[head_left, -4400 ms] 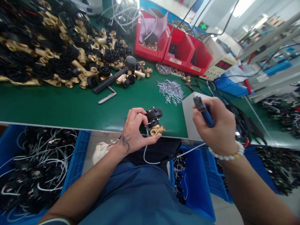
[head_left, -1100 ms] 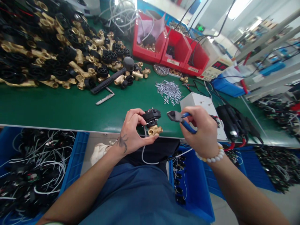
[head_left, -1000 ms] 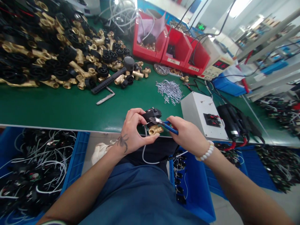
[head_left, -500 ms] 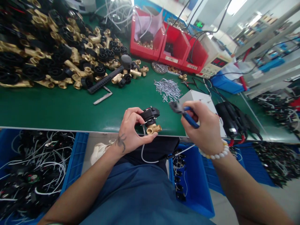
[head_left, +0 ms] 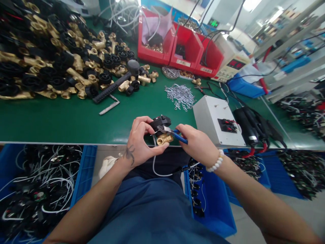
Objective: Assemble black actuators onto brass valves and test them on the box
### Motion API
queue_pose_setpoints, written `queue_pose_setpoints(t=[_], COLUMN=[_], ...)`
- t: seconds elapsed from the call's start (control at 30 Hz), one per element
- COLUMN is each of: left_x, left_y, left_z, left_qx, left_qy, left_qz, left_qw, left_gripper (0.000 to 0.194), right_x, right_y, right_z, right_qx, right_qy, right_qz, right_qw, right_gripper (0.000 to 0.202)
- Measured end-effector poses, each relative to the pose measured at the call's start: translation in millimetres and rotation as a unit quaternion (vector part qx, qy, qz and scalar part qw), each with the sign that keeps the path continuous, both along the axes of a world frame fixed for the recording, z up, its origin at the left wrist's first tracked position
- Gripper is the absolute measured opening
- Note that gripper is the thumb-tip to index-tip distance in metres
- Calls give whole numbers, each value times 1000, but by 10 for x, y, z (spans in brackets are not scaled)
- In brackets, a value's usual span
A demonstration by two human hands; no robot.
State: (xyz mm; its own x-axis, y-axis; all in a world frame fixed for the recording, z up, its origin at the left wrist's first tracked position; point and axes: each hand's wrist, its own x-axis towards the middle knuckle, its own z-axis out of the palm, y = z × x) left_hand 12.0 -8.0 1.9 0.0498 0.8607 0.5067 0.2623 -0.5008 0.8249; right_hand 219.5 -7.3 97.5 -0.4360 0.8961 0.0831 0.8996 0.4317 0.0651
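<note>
My left hand [head_left: 141, 142] holds a black housing [head_left: 160, 122] joined to a brass fitting [head_left: 164, 139], near the front edge of the green table [head_left: 63, 123]. A white cable [head_left: 154, 166] hangs down from this assembly. In my right hand [head_left: 196, 140] are blue-handled pliers [head_left: 179, 136], their jaws at the side of the housing just above the brass part. A thin metal pin or clip sticks out by my left fingertips; its far end is hidden by the jaws.
Silver clips [head_left: 180, 96] lie in a pile behind my hands. A black hammer [head_left: 118, 81] rests beside heaped brass fittings [head_left: 80, 62]. Red bins [head_left: 186, 47] stand at the back, a grey box [head_left: 215, 120] to the right. Blue crates [head_left: 85, 166] sit below the table edge.
My right hand has moved left with the pliers, from above the table by the grey box to the assembly. My left hand still holds the assembly in nearly the same place.
</note>
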Motion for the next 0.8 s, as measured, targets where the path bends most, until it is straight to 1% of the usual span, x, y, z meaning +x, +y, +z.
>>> queue_pose_setpoints(t=[0.03,0.07,0.13,0.17,0.2,0.27,0.33,0.37,0.4,0.47,0.5,0.57,0.6,0.67,0.7,0.73,0.77,0.8], left_x=[0,0,-3,-4,-5,-6,-5,-6,-7,-20,-31,-62,-77,-100,-103,-101,-94,-83], left_y=[-1,-2,-2,0,1,4,4,2,-1,-12,-18,-33,-40,-54,-61,-67,-73,-80], left_z=[3,7,13,13,11,3,-5,-5,-2,17,34,84,116,193,236,281,327,372], left_qx=[-1,-2,-4,-6,-7,-15,-25,-29,-32,-31,-26,-7,6,34,52,73,96,121], left_qy=[1,2,5,6,6,-2,-18,-25,-30,-28,-20,8,26,60,76,90,105,119], left_qz=[1,2,0,-2,-3,-5,-6,-6,-6,-1,3,12,14,12,11,10,9,7], left_qw=[1000,1000,1000,1000,1000,1000,1000,999,999,999,999,1000,1000,998,996,993,990,986], left_gripper=[41,41,41,40,40,40,40,40,40,39,38,38,39,41,42,42,43,43], right_x=[4,11,24,24,17,-14,-49,-58,-58,-32,-10,37,53,56,39,10,-29,-75], right_y=[4,9,15,14,10,-5,-18,-19,-15,9,28,67,80,75,52,15,-33,-89], right_z=[-3,3,23,26,18,-34,-121,-171,-226,-350,-418,-548,-601,-656,-653,-629,-588,-536], right_qx=[-7,11,87,109,108,44,-31,-46,-44,-18,-11,-3,7,47,69,78,61,17], right_qy=[-8,7,66,84,83,38,5,19,50,124,147,142,127,137,178,243,319,395], right_qz=[1,-4,-23,-32,-37,-35,-33,-38,-52,-99,-130,-178,-186,-169,-154,-136,-119,-102], right_qw=[1000,1000,994,990,990,998,999,998,996,987,980,974,974,975,969,957,938,913], right_gripper=[29,30,29,28,26,25,27,28,26,23,26,41,48,51,49,47,46,48])
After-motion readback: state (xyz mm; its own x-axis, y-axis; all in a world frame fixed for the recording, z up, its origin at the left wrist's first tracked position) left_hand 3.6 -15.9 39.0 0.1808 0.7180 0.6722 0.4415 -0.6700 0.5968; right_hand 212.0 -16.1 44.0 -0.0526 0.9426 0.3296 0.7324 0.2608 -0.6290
